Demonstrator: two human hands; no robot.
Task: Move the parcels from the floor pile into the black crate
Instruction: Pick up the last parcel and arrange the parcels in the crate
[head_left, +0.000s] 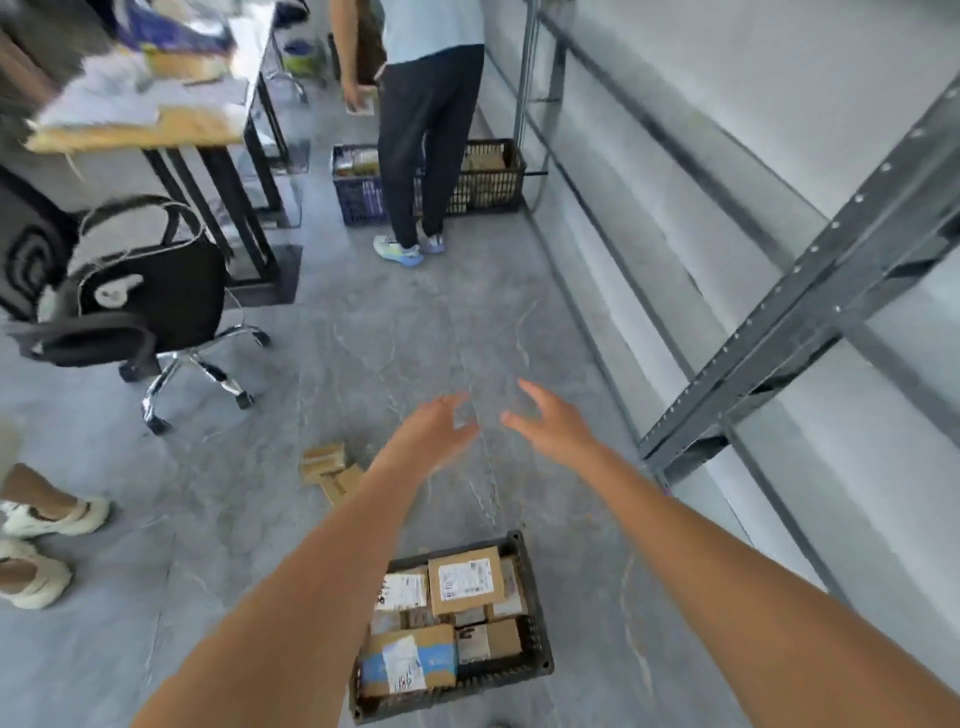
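Left hand (434, 431) and right hand (553, 421) outstretched, each grip released, empty, black crate (537, 623) holding parcels (466, 579) below, small floor pile (330, 470) left.

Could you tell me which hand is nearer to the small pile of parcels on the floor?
Left. The left hand hovers just right of the floor pile; the right hand is farther right.

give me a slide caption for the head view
Both empty hands, left and right, reach out above the black crate of parcels.
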